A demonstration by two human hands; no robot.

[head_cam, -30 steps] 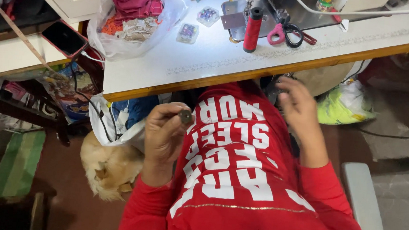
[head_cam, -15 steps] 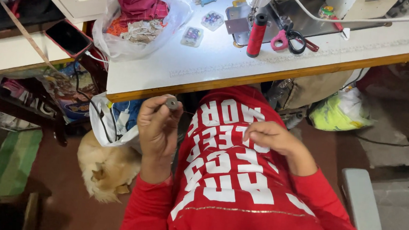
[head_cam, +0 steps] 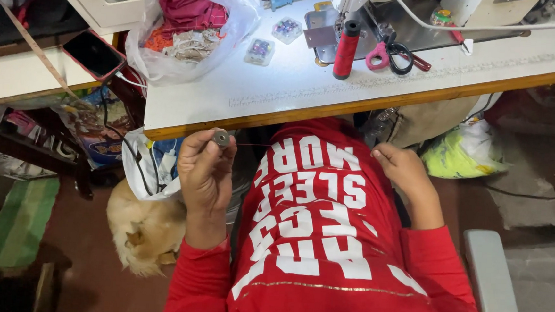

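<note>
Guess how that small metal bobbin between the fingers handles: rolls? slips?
The bobbin, pinched in the left hand, looks round and disc-like, so it would probably roll if dropped. Its metal faces seem smooth, likely slippery. The fine thread running to the right hand looks limp.

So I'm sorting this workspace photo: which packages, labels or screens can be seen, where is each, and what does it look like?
Phone: on the left table, dark blank screen, red case, rectangular.
Clear plastic bag: back left of the white sewing table, holding red and beige cloth.
Two small clear boxes: beside the bag, square, coloured bits inside.
Printed bag: under the left table, colourful, crumpled.
Green-yellow bag: on the floor at right, bunched.
</note>
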